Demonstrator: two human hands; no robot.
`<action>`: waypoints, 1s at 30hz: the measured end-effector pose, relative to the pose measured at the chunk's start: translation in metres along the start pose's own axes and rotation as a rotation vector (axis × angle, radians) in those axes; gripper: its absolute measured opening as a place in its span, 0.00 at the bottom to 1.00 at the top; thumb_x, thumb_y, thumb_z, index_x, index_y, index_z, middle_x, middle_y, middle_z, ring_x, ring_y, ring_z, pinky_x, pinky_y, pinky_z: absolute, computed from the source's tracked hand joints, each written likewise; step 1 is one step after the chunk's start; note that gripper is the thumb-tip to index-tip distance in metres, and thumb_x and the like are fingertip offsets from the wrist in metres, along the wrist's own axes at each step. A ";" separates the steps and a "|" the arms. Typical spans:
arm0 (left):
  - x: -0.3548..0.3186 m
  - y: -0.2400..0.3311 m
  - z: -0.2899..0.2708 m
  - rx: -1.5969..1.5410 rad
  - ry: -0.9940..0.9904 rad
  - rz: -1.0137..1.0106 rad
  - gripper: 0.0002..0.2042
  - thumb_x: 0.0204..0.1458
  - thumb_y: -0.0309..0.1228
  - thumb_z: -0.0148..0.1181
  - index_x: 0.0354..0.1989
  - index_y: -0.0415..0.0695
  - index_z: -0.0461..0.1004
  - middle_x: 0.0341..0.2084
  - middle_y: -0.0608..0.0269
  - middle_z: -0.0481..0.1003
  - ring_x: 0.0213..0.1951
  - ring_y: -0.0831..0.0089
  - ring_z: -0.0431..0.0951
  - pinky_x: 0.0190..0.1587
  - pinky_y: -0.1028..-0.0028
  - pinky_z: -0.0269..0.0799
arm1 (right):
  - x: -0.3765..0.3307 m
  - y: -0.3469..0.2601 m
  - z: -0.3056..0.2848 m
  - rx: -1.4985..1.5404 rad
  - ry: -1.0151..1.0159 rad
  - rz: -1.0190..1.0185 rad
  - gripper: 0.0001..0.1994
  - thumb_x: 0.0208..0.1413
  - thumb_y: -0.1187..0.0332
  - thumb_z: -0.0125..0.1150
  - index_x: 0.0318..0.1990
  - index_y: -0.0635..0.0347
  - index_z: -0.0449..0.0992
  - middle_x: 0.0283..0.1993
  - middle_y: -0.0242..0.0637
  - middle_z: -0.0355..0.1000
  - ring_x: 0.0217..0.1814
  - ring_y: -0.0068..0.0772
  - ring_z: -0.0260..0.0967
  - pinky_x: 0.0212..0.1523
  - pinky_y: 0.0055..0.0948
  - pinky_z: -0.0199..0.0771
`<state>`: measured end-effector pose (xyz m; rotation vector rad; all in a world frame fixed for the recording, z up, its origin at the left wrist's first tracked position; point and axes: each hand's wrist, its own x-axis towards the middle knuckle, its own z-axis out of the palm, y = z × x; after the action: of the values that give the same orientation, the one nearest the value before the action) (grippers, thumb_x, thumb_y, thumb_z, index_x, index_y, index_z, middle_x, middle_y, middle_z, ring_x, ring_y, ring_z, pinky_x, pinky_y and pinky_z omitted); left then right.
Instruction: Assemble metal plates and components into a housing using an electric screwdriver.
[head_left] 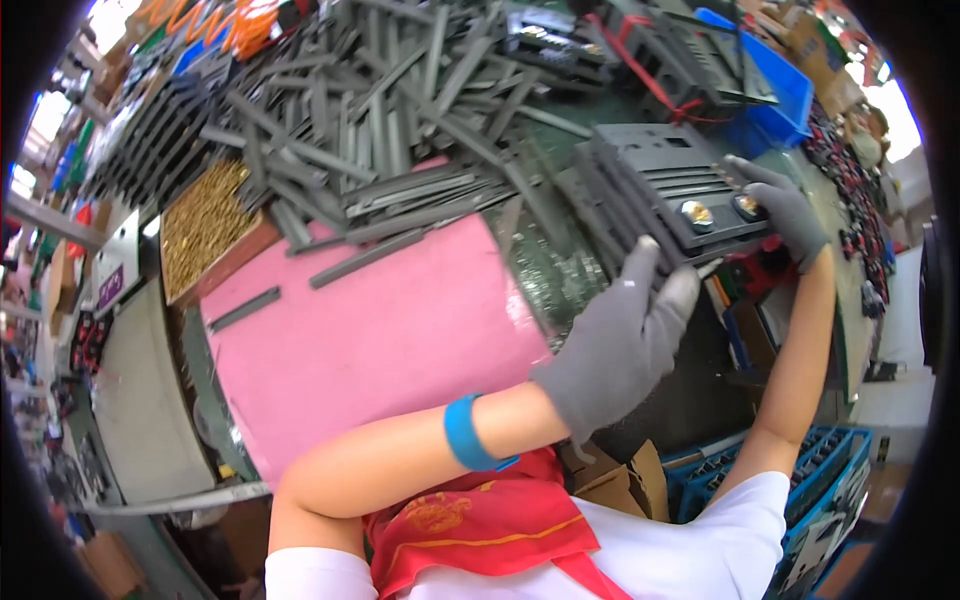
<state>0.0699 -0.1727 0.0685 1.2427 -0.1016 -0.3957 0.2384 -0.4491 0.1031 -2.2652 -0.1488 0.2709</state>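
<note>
A dark grey plastic housing panel, with long slots and two shiny round metal parts, lies at the right over what looks like a stack of similar pieces. My left hand, in a grey glove with pale fingertips, grips its near left corner, one digit along the side and others at the front edge. On the panel's right side, my right hand, gloved in grey too, has its fingers curled over the edge beside one round metal part. Its thumb is hidden.
Left of the panel, a pink sheet covers the table, with many dark strips heaped behind it. A box of small brass-coloured pieces stands at the left. Farther back right are a blue bin and a red-corded dark part.
</note>
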 end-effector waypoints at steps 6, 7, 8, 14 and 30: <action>-0.106 -0.006 -0.100 0.607 0.019 0.002 0.18 0.62 0.33 0.56 0.59 0.41 0.71 0.41 0.54 0.77 0.42 0.66 0.79 0.47 0.69 0.75 | 0.021 -0.018 0.018 -0.031 -0.035 0.067 0.28 0.54 0.69 0.53 0.63 0.70 0.69 0.55 0.39 0.74 0.53 0.26 0.70 0.54 0.21 0.67; -0.122 -0.010 -0.121 0.673 0.100 0.023 0.18 0.61 0.31 0.57 0.59 0.41 0.71 0.42 0.53 0.77 0.43 0.64 0.79 0.47 0.68 0.75 | 0.021 -0.009 0.021 -0.041 -0.053 0.068 0.28 0.54 0.69 0.53 0.63 0.70 0.69 0.55 0.39 0.74 0.53 0.26 0.70 0.54 0.21 0.67; -0.137 -0.013 -0.143 0.742 0.181 0.047 0.18 0.60 0.30 0.58 0.58 0.41 0.71 0.44 0.52 0.77 0.44 0.62 0.79 0.47 0.67 0.75 | 0.022 0.003 0.021 -0.077 0.038 -0.021 0.26 0.56 0.68 0.52 0.63 0.69 0.70 0.56 0.39 0.74 0.54 0.26 0.70 0.56 0.22 0.67; -0.182 -0.010 -0.237 1.497 0.650 0.244 0.18 0.53 0.24 0.60 0.54 0.42 0.73 0.47 0.50 0.75 0.50 0.51 0.76 0.52 0.61 0.73 | 0.040 0.017 0.053 -0.236 0.161 -0.157 0.22 0.62 0.64 0.51 0.60 0.66 0.73 0.57 0.44 0.75 0.57 0.31 0.72 0.60 0.27 0.66; -0.114 -0.041 -0.230 1.830 0.552 0.070 0.14 0.53 0.29 0.55 0.49 0.47 0.74 0.35 0.63 0.76 0.42 0.65 0.76 0.51 0.63 0.67 | 0.026 -0.085 0.311 -0.916 0.116 -0.761 0.38 0.46 0.82 0.52 0.69 0.51 0.59 0.61 0.45 0.67 0.65 0.48 0.63 0.68 0.47 0.56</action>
<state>0.0207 0.0627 -0.0292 3.0839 -0.0033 0.2814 0.1863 -0.1600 -0.0330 -2.8616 -1.2468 -0.4235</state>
